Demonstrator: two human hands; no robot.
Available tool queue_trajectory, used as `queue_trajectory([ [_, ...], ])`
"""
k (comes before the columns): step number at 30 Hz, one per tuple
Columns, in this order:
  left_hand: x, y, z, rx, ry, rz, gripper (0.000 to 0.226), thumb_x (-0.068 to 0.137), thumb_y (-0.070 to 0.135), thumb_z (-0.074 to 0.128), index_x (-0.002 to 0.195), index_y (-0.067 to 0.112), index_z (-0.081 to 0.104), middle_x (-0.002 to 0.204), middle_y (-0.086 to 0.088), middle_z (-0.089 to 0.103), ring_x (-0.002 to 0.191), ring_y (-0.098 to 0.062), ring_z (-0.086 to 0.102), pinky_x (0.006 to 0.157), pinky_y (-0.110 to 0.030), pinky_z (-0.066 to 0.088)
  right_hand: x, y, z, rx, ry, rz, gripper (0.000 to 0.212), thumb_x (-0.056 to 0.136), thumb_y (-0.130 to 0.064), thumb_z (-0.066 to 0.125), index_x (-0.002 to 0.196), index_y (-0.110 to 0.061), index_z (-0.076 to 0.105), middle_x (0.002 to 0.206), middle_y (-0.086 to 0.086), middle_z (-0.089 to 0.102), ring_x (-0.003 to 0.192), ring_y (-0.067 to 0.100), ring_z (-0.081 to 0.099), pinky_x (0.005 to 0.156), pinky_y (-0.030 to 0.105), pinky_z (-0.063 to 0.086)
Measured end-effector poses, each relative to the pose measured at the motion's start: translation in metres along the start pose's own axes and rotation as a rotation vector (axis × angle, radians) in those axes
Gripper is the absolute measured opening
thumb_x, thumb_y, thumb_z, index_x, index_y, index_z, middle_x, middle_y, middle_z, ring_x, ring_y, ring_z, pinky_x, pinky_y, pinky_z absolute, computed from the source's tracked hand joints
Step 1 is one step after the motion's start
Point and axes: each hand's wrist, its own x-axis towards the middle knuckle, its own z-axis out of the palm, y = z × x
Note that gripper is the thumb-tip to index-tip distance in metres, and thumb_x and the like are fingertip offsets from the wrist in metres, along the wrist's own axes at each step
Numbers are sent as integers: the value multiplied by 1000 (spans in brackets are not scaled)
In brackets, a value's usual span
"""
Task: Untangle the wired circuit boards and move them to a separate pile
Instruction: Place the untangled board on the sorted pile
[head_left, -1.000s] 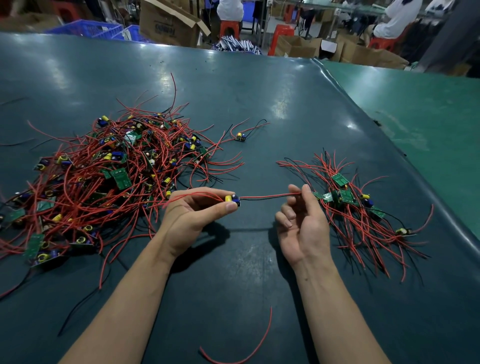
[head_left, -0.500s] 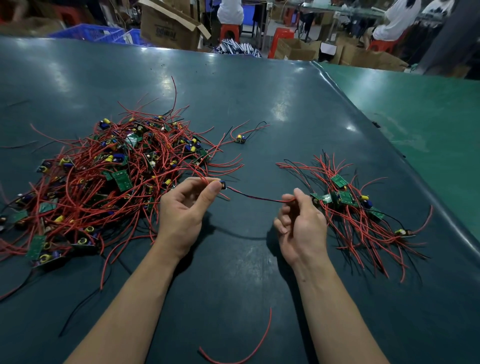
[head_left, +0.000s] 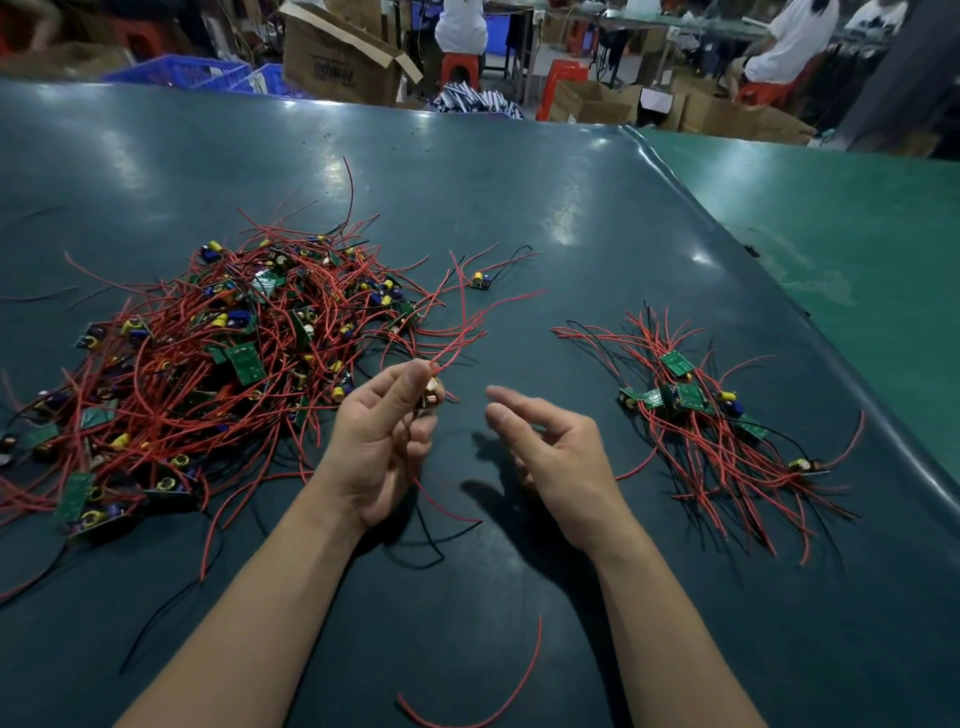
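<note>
Both hands hover over the dark counter (head_left: 519, 182) between two heaps: the tangled pile (head_left: 208, 364) at left, the sorted pile (head_left: 717, 415) at right. Left hand (head_left: 379, 441) pinches one wired board (head_left: 432, 397) by its red leads — lifted, probably to let them hang free — while right hand (head_left: 550, 447) waits with fingers loose, holding nothing

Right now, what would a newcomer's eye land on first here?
The big tangled heap of red-wired circuit boards on the table's left. Then the left hand at centre, pinching one wired board, with the right hand open beside it. A smaller sorted pile lies to the right.
</note>
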Motion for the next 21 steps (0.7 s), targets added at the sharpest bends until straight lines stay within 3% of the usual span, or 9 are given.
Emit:
queue_trajectory([
  [2, 0, -4, 1, 79, -24, -47, 67, 36, 47, 96, 84, 13, 64, 64, 2, 60, 39, 0, 40, 32, -8, 28, -2, 2, 3, 76, -25, 16, 31, 83, -38, 68, 95, -11, 76, 63, 0, 59, 43, 3, 38, 41, 14, 31],
  [4, -3, -9, 3, 229, -92, -81, 38, 54, 41, 84, 78, 16, 69, 61, 4, 60, 38, 0, 40, 32, -9, 29, -4, 3, 5, 150, -41, 63, 47, 78, -47, 67, 88, -1, 72, 54, 5, 42, 40, 8, 28, 38, 16, 23],
  [6, -6, -15, 5, 349, -144, -100, 26, 62, 31, 74, 75, 12, 64, 57, 3, 58, 35, -3, 41, 31, -11, 30, -4, 2, 6, 198, -45, 80, 38, 76, -41, 69, 88, -5, 75, 52, -2, 45, 39, 6, 29, 37, 14, 22],
  [9, -7, -18, 7, 453, -169, -113, 33, 63, 30, 75, 79, 6, 60, 59, -3, 57, 33, -6, 41, 31, -13, 31, -3, -1, 5, 247, -15, 93, 23, 74, -32, 73, 83, -12, 79, 53, -2, 46, 37, 6, 29, 36, 13, 23],
  [11, -6, -17, 7, 505, -184, -125, 36, 65, 37, 75, 82, 7, 65, 61, -11, 52, 31, -7, 37, 30, -12, 28, -2, -1, 4, 273, 22, 99, 13, 83, -21, 70, 79, -12, 78, 50, -5, 45, 38, 6, 27, 36, 14, 22],
  [14, -5, -14, 7, 540, -208, -167, 30, 71, 38, 72, 76, 9, 65, 48, -8, 41, 28, -7, 29, 30, -11, 23, 0, -1, 3, 335, 100, 101, 20, 91, -13, 63, 80, -11, 79, 54, -2, 40, 42, 5, 27, 36, 16, 22],
  [17, -5, -14, 8, 477, -246, -202, 23, 74, 30, 72, 63, 14, 59, 44, 2, 44, 30, -8, 34, 33, -13, 28, 2, -4, 2, 398, 191, 70, 19, 90, -11, 64, 78, -10, 78, 52, -5, 37, 40, 4, 27, 36, 14, 23],
  [21, -7, -13, 7, 411, -332, -235, 32, 82, 17, 68, 54, 19, 52, 45, 6, 44, 32, -8, 33, 35, -15, 31, 6, -6, -4, 523, 323, 56, 28, 90, -7, 63, 65, -10, 74, 57, -2, 58, 36, 3, 28, 32, 14, 21],
])
